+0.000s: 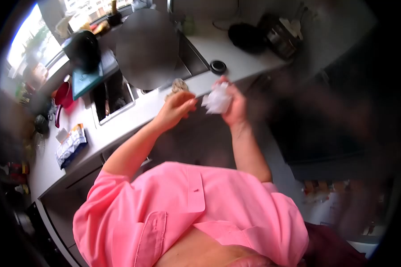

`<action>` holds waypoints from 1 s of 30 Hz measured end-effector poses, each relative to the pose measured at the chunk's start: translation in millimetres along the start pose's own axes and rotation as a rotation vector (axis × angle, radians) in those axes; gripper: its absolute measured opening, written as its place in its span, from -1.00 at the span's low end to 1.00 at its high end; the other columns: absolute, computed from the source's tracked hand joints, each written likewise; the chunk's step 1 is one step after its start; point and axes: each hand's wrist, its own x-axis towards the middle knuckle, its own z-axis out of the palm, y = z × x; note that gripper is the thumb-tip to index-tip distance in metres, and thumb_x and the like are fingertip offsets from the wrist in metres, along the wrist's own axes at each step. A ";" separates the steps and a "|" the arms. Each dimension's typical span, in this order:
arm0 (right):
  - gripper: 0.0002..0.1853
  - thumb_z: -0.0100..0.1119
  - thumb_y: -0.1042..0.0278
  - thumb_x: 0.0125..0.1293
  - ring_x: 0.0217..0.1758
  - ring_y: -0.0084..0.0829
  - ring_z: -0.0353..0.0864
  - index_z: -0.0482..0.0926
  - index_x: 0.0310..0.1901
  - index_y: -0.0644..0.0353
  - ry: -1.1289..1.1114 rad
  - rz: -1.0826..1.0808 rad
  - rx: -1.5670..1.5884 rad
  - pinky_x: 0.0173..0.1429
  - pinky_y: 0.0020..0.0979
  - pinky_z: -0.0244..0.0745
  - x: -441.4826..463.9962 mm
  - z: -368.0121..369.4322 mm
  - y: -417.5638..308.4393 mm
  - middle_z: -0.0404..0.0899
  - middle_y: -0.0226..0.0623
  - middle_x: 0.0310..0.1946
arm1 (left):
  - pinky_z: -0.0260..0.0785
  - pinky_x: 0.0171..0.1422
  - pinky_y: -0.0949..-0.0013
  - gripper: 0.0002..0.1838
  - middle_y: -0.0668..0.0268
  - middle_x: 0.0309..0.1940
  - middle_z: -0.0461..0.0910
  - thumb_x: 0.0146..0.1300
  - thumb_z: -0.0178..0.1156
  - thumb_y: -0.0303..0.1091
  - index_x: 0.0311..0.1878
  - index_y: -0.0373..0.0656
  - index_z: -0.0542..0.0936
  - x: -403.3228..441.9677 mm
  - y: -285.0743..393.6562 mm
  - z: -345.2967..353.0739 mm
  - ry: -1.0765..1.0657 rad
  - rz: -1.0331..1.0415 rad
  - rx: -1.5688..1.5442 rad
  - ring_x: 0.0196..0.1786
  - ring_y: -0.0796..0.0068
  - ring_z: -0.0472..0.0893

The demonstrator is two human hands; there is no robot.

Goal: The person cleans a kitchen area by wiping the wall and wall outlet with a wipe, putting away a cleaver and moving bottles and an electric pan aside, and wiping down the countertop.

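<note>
My right hand (pixel 236 107) is closed around a crumpled white, thin sheet (pixel 217 99), held in front of the counter edge. Whether that sheet is tissue or plastic I cannot tell. To its left, my left hand (pixel 176 109) has loosely curled fingers, slightly apart, with nothing visible in them. Just behind the left hand, a beige-brown crumpled thing (pixel 179 85) rests at the counter's edge, partly covered by the fingers. A round dark lid-like object (pixel 218 67) lies on the counter beyond my right hand.
A white counter (pixel 120 118) runs across, with a sink (pixel 131 100) set in it. A large grey round-edged panel (pixel 147 49) stands over the sink. Nearby are a teal board (pixel 87 82), a dark red pan (pixel 63 94) and a blue-white packet (pixel 71 144).
</note>
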 end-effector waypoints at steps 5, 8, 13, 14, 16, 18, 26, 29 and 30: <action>-0.88 0.11 0.41 0.20 -0.26 -0.41 0.45 0.53 -0.25 0.22 -0.449 -0.043 0.668 0.05 -0.31 0.37 -13.1 -37.6 -77.8 0.48 -0.27 -0.30 | 0.42 -0.16 0.48 -0.62 0.31 -0.11 0.58 0.37 0.08 -0.12 0.06 -0.22 0.44 37.5 5.8 82.8 -0.103 0.036 -0.259 -0.15 0.57 0.58; -0.92 0.03 0.43 0.24 -0.37 -0.45 0.40 0.52 -0.34 0.19 -0.494 -0.067 0.727 0.02 -0.32 0.33 -19.6 -49.7 -98.2 0.45 -0.31 -0.40 | 0.41 -0.15 0.51 -0.67 0.33 -0.16 0.59 0.37 0.08 -0.15 0.04 -0.20 0.46 49.6 20.8 108.4 -0.138 0.042 -0.166 -0.18 0.59 0.57; -0.83 -0.13 0.42 0.31 -0.49 -0.47 0.32 0.49 -0.36 0.16 -0.600 -0.103 0.548 -0.07 -0.35 0.28 -7.0 -70.5 -126.2 0.39 -0.33 -0.51 | 0.38 -0.15 0.55 -0.78 0.40 -0.32 0.58 0.36 0.12 -0.25 -0.08 -0.20 0.51 91.2 28.2 135.4 -0.113 0.254 -0.007 -0.26 0.65 0.54; -0.84 -0.12 0.42 0.31 -0.50 -0.48 0.33 0.49 -0.36 0.16 -0.607 -0.114 0.521 -0.08 -0.36 0.27 -1.6 -75.7 -132.7 0.39 -0.34 -0.51 | 0.37 -0.17 0.56 -0.82 0.42 -0.36 0.56 0.34 0.14 -0.30 -0.12 -0.21 0.52 101.5 27.3 141.9 -0.122 0.361 -0.001 -0.28 0.67 0.51; -0.84 -0.12 0.41 0.31 -0.49 -0.48 0.34 0.49 -0.36 0.16 -0.619 -0.125 0.476 -0.09 -0.36 0.28 13.8 -87.1 -145.2 0.39 -0.34 -0.51 | 0.34 -0.20 0.58 -0.90 0.47 -0.42 0.51 0.30 0.18 -0.39 -0.20 -0.20 0.53 119.7 36.6 151.5 -0.168 0.301 -0.178 -0.33 0.72 0.46; -0.84 -0.12 0.37 0.31 -0.48 -0.48 0.35 0.48 -0.36 0.14 -0.644 -0.147 0.413 -0.09 -0.36 0.28 30.1 -96.9 -148.5 0.40 -0.35 -0.50 | 0.33 -0.22 0.61 -0.90 0.46 -0.44 0.51 0.30 0.19 -0.40 -0.23 -0.21 0.53 133.3 33.4 152.5 -0.184 0.274 -0.229 -0.35 0.74 0.46; -0.86 -0.20 0.37 0.19 -0.49 -0.53 0.33 0.40 -0.43 0.07 -0.534 -0.156 0.064 -0.14 -0.39 0.20 130.4 -112.6 -196.3 0.38 -0.38 -0.53 | 0.35 -0.28 0.59 -0.86 0.47 -0.52 0.53 0.28 0.22 -0.34 -0.29 -0.21 0.55 245.9 11.8 152.6 -0.162 0.139 -0.405 -0.41 0.73 0.47; -0.90 -0.17 0.38 0.14 -0.46 -0.50 0.33 0.38 -0.41 0.09 -0.459 -0.161 -0.004 -0.11 -0.37 0.22 164.8 -122.5 -204.7 0.37 -0.35 -0.52 | 0.35 -0.28 0.60 -0.86 0.46 -0.50 0.53 0.27 0.23 -0.34 -0.30 -0.20 0.55 279.8 19.3 145.5 -0.156 0.070 -0.353 -0.40 0.72 0.48; -0.90 -0.17 0.38 0.14 -0.46 -0.50 0.33 0.38 -0.41 0.09 -0.462 -0.148 0.005 -0.11 -0.37 0.22 173.0 -124.1 -206.1 0.37 -0.35 -0.52 | 0.35 -0.28 0.60 -0.86 0.46 -0.50 0.53 0.27 0.23 -0.34 -0.30 -0.20 0.55 288.5 16.6 146.0 -0.142 0.063 -0.351 -0.40 0.72 0.48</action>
